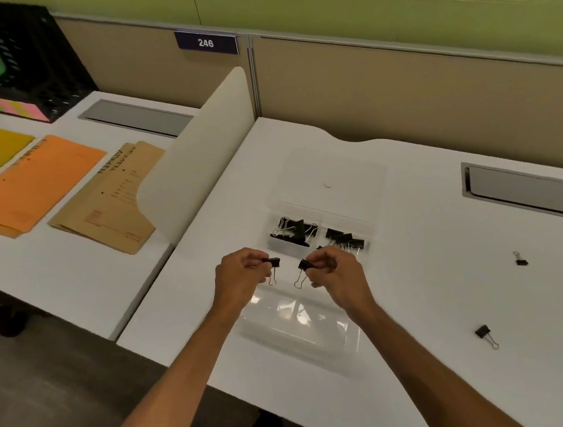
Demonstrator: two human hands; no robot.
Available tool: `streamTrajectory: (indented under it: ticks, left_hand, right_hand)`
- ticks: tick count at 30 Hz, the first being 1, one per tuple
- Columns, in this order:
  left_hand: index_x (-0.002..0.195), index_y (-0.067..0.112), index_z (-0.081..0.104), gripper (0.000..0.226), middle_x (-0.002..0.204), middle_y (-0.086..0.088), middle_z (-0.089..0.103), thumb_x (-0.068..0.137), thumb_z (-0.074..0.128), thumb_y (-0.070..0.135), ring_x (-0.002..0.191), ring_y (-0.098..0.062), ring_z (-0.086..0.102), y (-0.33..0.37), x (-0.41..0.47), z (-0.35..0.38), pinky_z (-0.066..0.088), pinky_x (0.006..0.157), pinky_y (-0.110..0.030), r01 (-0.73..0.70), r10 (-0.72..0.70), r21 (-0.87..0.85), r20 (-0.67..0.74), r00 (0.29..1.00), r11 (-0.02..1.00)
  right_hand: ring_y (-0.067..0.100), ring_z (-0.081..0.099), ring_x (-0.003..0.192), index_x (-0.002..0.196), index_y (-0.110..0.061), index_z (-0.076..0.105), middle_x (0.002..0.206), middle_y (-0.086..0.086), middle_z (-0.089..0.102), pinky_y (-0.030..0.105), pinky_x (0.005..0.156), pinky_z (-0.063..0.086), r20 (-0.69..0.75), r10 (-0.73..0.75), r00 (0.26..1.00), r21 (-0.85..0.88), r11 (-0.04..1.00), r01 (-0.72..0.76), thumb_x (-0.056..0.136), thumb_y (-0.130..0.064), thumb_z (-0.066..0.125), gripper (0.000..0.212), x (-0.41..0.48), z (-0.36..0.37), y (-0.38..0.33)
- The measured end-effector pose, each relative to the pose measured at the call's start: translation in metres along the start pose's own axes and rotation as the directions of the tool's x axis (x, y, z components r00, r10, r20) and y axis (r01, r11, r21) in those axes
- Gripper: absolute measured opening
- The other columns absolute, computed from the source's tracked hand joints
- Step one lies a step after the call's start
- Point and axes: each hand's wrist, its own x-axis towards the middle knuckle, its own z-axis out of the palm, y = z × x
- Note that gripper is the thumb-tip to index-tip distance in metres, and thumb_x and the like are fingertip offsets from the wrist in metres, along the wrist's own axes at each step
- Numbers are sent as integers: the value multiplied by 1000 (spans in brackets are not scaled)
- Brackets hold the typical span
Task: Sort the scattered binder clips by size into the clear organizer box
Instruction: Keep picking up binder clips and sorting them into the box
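left hand (241, 276): fingers pinching left clip (273, 263), over organizer box (297, 318)
right hand (334, 272): fingers pinching right clip (305, 265)
organizer box: on worktop (419, 303), two far compartments filled
loose clips (520, 260) (483, 331): two, right

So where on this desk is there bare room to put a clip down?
Bare desk lies between the organizer box and the cable slot, and between the divider panel and the box. It is crowded in front of the box, where the left hand and right hand hold binder clips over a clear plastic piece.
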Motion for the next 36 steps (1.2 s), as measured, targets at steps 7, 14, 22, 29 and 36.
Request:
streamTrajectory:
  ticks: [7,14,22,29,36]
  left_hand:
    - [91,16,75,16,77,2,71,78,79,9,72,-9,67,-6,63,0,51,68,-14,-169,132,354,128,983,920]
    - [95,20,71,12,88,-3,72,84,71,16,76,-21,68,-6,92,11,57,70,-31,-328,159,634,309,938,701]
    - [98,18,69,14,88,-5,70,88,59,15,76,-25,67,-8,98,14,57,70,-36,-413,206,681,368,907,604]
    - [101,19,68,15,95,1,72,91,60,11,82,-21,66,-11,92,2,52,69,-31,-462,292,628,360,886,626]
    - [106,24,67,17,101,8,71,92,59,18,89,-16,65,-7,55,16,51,73,-31,-534,374,517,387,843,669]
  right_hand:
    - [12,66,68,94,-14,72,86,1,70,13,58,46,-124,-50,991,-451,892,-11,85,1,69,18,38,49,-3]
    - [25,63,86,93,-3,68,92,10,69,33,70,48,-86,-2,996,-739,671,-62,83,8,59,17,56,78,-11]
    - [29,63,94,106,4,65,100,16,67,42,81,51,-97,-6,995,-759,647,-70,82,13,57,27,52,80,-9]
    - [24,65,88,108,-7,69,105,11,67,28,73,50,-214,-116,970,-641,766,-50,92,1,54,23,30,67,-5]
    - [13,62,87,104,-14,70,106,0,69,11,67,40,-356,-150,922,-559,825,-82,94,-11,56,18,-5,37,4]
